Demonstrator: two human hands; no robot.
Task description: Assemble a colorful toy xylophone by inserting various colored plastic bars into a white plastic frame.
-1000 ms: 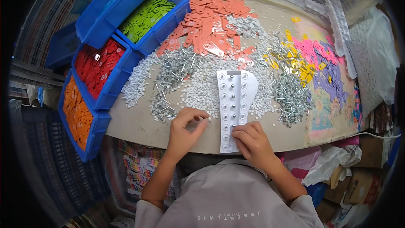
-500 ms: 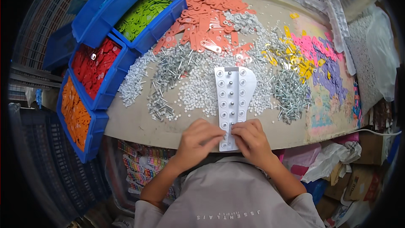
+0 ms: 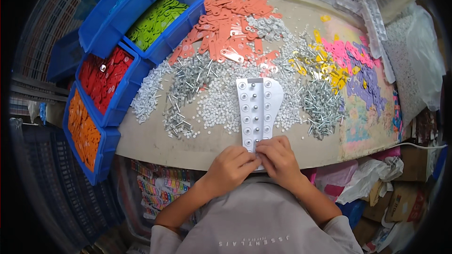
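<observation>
One left hand point(image 3: 233, 165) and one right hand point(image 3: 279, 159), both bare, backs up, angled inward over the near end of a flat white paddle-shaped board point(image 3: 261, 110) with two rows of round studs, at the front edge of a beige table point(image 3: 155, 143). Lettering: small, pale, inverted, on a grey cloth shirt point(image 3: 249, 214). Fingers: curled, thumbs near fingertips at the board; full closure and any held part cannot be told.
</observation>
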